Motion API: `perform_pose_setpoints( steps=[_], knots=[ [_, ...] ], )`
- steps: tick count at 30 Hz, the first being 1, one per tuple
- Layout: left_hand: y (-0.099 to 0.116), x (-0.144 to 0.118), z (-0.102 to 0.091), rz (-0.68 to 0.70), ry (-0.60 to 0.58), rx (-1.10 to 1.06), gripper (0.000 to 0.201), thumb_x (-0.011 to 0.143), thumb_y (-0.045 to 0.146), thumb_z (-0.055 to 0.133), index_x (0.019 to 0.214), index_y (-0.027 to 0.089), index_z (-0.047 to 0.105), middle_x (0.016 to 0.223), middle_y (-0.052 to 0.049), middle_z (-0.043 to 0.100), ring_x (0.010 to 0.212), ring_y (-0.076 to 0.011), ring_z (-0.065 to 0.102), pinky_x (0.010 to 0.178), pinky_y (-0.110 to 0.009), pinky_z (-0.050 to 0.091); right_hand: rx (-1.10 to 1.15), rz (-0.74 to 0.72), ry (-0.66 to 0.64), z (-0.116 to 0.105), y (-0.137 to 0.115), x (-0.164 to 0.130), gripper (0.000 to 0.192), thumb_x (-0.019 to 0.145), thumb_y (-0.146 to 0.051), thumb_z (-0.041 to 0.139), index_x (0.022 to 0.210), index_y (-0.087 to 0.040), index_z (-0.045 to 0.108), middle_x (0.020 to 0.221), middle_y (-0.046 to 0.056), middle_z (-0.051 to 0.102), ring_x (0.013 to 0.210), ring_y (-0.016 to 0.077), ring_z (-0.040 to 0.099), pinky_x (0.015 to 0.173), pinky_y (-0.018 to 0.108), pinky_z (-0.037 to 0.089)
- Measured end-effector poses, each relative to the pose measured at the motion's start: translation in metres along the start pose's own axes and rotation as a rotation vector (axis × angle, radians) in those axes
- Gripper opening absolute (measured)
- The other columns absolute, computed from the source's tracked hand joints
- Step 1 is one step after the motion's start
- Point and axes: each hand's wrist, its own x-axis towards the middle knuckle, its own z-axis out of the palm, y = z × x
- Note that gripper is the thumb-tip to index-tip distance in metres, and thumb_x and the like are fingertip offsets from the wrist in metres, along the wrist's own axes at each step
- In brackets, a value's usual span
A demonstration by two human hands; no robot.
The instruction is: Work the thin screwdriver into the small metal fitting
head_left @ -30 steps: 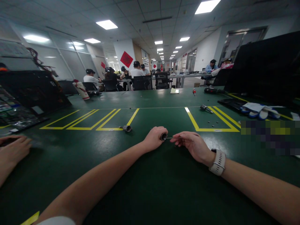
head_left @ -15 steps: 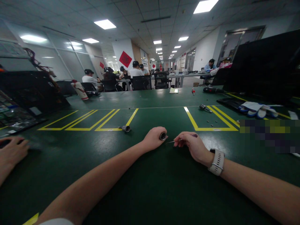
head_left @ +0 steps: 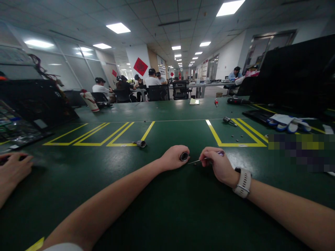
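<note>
My left hand (head_left: 173, 157) rests on the green table (head_left: 162, 209) with its fingers closed around a small dark cylindrical part (head_left: 184, 156), whose round open end faces right. My right hand (head_left: 218, 163), with a white watch at the wrist, holds a thin screwdriver (head_left: 202, 160) with a purple handle. The metal tip points left and down toward the table, a short gap from the cylindrical part. A tiny dark speck, perhaps a screw, lies on the table just under the tip.
A second small metal cylinder (head_left: 141, 143) lies on a yellow line. Another person's hand (head_left: 13, 170) rests at the left edge beside an open computer case (head_left: 31, 104). Blue-white gloves (head_left: 288, 122), a tool (head_left: 229, 121) and a black monitor (head_left: 295, 76) stand at the right.
The screwdriver tip has come out of the cylindrical part and dropped toward the table. My right hand drew back to the right; my left hand shifted slightly lower.
</note>
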Motion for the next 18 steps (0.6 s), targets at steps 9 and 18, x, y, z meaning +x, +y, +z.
perform_pose_setpoints(
  steps=[9,18],
  knots=[
    [-0.009,0.003,0.003,-0.087,0.261,-0.130,0.019,0.071,0.018,0.060,0.088,0.016,0.052,0.084,-0.002,0.055,0.078,-0.0151,0.052,0.070,-0.028,0.043,0.024,-0.188,0.028,-0.001,0.001,-0.004,0.011,0.080,-0.024,0.054,0.076,-0.019,0.063,0.068,0.000,0.059,0.067,0.0159,0.053,0.063,0.030,0.041],
    [-0.013,0.004,0.003,-0.094,0.223,-0.192,0.026,0.065,0.027,0.069,0.078,0.017,0.049,0.082,-0.001,0.052,0.073,-0.0141,0.049,0.062,-0.026,0.040,-0.171,-0.121,-0.071,-0.001,-0.004,-0.004,0.013,0.083,-0.030,0.054,0.083,-0.019,0.062,0.080,0.003,0.061,0.075,0.0178,0.055,0.068,0.033,0.043]
  ],
)
